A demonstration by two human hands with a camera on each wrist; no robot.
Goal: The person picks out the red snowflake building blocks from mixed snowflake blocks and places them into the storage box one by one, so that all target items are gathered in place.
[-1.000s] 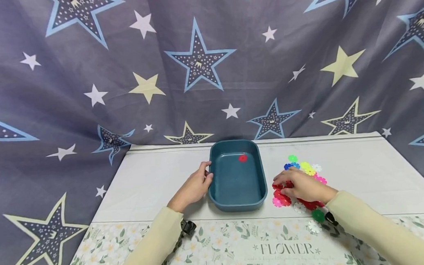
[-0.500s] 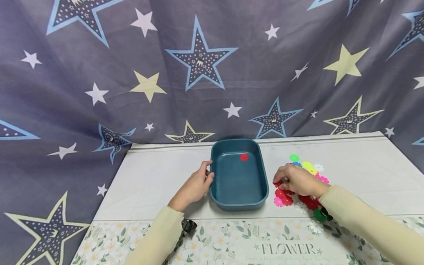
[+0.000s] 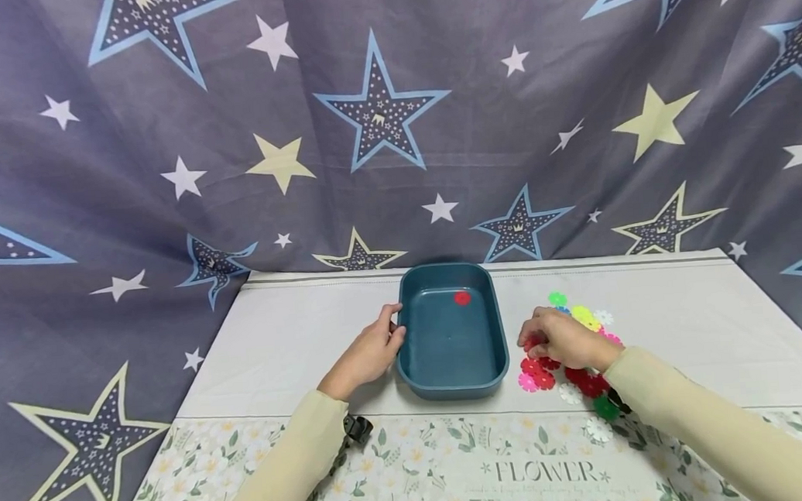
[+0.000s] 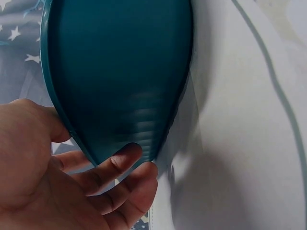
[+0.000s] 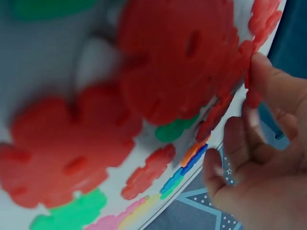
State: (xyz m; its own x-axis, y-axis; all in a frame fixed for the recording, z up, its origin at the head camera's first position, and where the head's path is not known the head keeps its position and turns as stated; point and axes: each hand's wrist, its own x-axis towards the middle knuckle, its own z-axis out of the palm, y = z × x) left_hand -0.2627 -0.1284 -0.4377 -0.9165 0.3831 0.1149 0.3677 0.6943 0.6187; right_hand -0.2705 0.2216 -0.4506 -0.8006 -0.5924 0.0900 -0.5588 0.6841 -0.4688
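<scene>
A dark teal plastic bin [image 3: 450, 356] stands mid-table, a single red flower-shaped disc [image 3: 462, 298] lying inside near its far end. My left hand [image 3: 369, 350] rests against the bin's left wall with loosely bent fingers; the left wrist view shows fingertips [image 4: 132, 151] along the outer wall. To the right of the bin, my right hand [image 3: 562, 336] reaches over a pile of flower-shaped plastic discs. Its thumb and fingers pinch a red flower-shaped disc [image 5: 253, 97] at the pile's left edge. More red discs [image 3: 538, 373] lie just below that hand, and its forearm hides others.
Beyond the right hand lie green [image 3: 557, 299], yellow [image 3: 585, 316] and white discs [image 3: 604, 318]. A dark green disc [image 3: 605, 408] and a white one [image 3: 598, 430] lie nearer. A star-patterned curtain [image 3: 392, 127] hangs behind the table, and floral cloth [image 3: 402, 468] covers its front.
The right hand has shifted a little up and back over the pile, uncovering more red discs below it. The left hand and bin hold their places.
</scene>
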